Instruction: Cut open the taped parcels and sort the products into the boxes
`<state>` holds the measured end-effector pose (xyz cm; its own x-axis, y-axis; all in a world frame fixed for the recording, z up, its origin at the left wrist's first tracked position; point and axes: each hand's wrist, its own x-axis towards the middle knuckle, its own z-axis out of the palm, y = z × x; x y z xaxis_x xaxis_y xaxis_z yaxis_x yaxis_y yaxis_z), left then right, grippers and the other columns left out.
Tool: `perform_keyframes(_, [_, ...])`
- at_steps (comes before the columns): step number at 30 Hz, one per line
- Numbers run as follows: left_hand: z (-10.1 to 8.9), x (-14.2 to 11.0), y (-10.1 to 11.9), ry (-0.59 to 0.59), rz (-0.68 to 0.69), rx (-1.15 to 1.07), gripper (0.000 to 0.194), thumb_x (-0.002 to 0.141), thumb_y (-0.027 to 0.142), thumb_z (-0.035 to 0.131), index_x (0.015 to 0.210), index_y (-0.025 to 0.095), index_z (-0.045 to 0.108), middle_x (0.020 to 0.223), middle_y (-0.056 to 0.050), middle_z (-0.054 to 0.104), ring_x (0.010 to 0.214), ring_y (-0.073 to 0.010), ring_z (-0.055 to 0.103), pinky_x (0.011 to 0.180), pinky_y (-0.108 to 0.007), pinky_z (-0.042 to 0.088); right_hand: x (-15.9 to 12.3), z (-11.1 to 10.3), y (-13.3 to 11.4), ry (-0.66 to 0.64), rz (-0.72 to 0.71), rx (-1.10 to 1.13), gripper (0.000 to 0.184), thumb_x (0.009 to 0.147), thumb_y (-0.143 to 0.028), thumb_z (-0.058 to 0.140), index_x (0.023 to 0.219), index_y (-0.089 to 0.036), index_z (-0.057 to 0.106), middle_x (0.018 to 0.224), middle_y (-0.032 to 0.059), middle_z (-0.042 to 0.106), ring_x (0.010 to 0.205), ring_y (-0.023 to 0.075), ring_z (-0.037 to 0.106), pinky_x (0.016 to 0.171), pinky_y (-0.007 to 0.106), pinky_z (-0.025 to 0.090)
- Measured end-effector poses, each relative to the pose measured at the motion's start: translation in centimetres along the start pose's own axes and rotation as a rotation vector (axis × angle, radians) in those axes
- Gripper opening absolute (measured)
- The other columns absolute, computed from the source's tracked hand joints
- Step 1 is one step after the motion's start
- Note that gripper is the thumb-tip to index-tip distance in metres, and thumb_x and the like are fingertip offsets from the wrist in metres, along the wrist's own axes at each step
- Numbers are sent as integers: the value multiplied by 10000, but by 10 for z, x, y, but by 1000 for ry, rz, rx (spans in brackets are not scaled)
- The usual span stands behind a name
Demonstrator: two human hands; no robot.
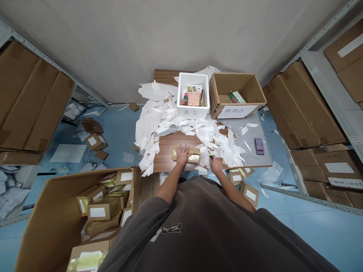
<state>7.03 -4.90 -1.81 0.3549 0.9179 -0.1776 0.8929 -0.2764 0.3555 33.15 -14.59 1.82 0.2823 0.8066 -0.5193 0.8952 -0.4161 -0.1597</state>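
Observation:
On the wooden table (167, 166), near its front edge, lies a small brown parcel (194, 156) wrapped in shiny tape. My left hand (182, 154) rests on top of it, fingers spread and flat. Just to the right of the parcel, apart from it, my right hand (216, 164) is closed around what looks like a black-and-yellow box cutter (210, 155); its blade cannot be made out. Torn white paper scraps (204, 132) are heaped behind the parcel and to its right.
At the table's back stand a white foam box (193, 112) with books and a carton (238, 111) holding a green box. A phone (259, 146) lies at right. A large carton (36, 226) of parcels stands front left. Shelved cartons (306, 109) flank the table.

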Motion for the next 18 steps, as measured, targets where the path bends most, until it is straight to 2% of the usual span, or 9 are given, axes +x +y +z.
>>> perform_keyframes(1, [0, 0, 0, -4, -3, -5, 669, 1007, 517, 721, 1618, 294, 567, 1681, -150, 547, 1666, -422, 297, 1345, -679, 203, 2, -4, 17, 22, 71, 39, 391, 1159, -423, 397, 1444, -202, 549, 1262, 205, 715, 1075, 313, 725, 888, 375, 510])
perform_keyframes(2, [-1, 0, 0, -11, -4, -11, 675, 1006, 521, 722, 1620, 288, 564, 1685, -154, 540, 1669, -420, 290, 1347, -674, 203, 4, -7, 33, 36, 80, 77, 378, 1149, -421, 421, 1421, -197, 556, 1251, 201, 720, 1097, 322, 721, 905, 383, 511])
perform_keyframes(3, [-1, 1, 0, -17, -2, -17, 689, 1004, 527, 724, 1625, 282, 557, 1693, -156, 530, 1673, -417, 282, 1350, -668, 203, 6, -9, 45, 42, 28, 134, 373, 1134, -432, 456, 1406, -200, 562, 1248, 190, 723, 1128, 326, 714, 919, 381, 513])
perform_keyframes(5, [-3, 4, -1, -14, -4, -28, 723, 993, 542, 731, 1637, 275, 540, 1699, -157, 520, 1672, -411, 282, 1353, -654, 212, 9, -5, 49, 34, -11, 314, 378, 1104, -456, 495, 1398, -226, 554, 1230, 152, 733, 1148, 320, 710, 912, 373, 532])
perform_keyframes(7, [-5, 6, 0, 7, -18, -40, 733, 990, 552, 727, 1638, 266, 537, 1688, -157, 533, 1656, -401, 314, 1352, -635, 230, 11, 9, 27, -5, 16, 527, 421, 1064, -530, 530, 1383, -256, 540, 1187, 105, 741, 1104, 304, 721, 857, 357, 561])
perform_keyframes(9, [-6, 6, 4, 45, -59, -51, 702, 1005, 552, 699, 1621, 246, 554, 1659, -156, 565, 1629, -392, 360, 1348, -604, 253, 14, 29, -11, -105, 56, 697, 512, 994, -589, 623, 1362, -245, 534, 1142, 99, 749, 1050, 292, 732, 796, 334, 575])
perform_keyframes(12, [-5, 0, 15, 83, -165, -49, 665, 1032, 553, 651, 1595, 208, 575, 1626, -173, 587, 1594, -396, 404, 1328, -576, 290, 21, 55, -61, -161, 152, 802, 680, 901, -602, 728, 1398, -207, 485, 1099, 114, 757, 1004, 298, 743, 742, 323, 579])
perform_keyframes(15, [-6, -13, 24, 78, -289, -8, 697, 1052, 546, 601, 1637, 177, 520, 1661, -209, 535, 1590, -419, 391, 1306, -600, 304, 37, 61, -82, -78, 152, 789, 718, 855, -567, 770, 1403, -222, 459, 1206, 110, 749, 1107, 290, 737, 851, 329, 595])
perform_keyframes(18, [-10, -26, 19, 21, -370, 46, 703, 1070, 481, 544, 1693, 173, 438, 1722, -225, 450, 1586, -444, 378, 1276, -643, 319, 60, 51, -89, -14, 62, 713, 709, 881, -572, 742, 1429, -229, 452, 1303, 138, 728, 1199, 308, 710, 958, 370, 586])
